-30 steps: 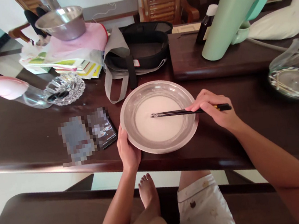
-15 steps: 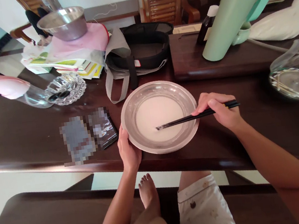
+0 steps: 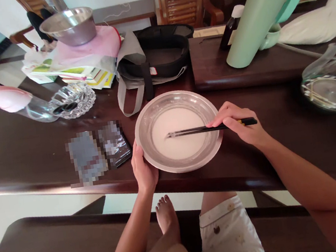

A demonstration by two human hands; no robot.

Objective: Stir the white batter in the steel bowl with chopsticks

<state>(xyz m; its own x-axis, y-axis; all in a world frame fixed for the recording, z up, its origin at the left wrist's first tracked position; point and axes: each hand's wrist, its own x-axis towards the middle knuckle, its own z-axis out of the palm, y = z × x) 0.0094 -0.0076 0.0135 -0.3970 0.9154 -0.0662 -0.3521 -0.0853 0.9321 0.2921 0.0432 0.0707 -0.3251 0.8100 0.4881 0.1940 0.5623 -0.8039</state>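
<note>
A: Since the earlier frame, chopsticks [image 3: 199, 129] were swung level again, tips in white liquid [image 3: 178, 138].

B: Noted. Chopsticks are gripped by right hand [image 3: 239, 126]; metal plate [image 3: 160, 160], near table's [image 3: 284, 151] front edge, is clasped by left hand [image 3: 143, 169].

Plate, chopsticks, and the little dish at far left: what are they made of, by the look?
Plate: looks like stainless steel, brushed silvery finish with soft reflections on the rim; holds white liquid. Chopsticks, held in the right hand: glossy black, lacquered wood or plastic, can't tell which; yellowish band near the top. Dish: clear cut glass, faceted and sparkling. Left hand grips the plate's rim.
</note>
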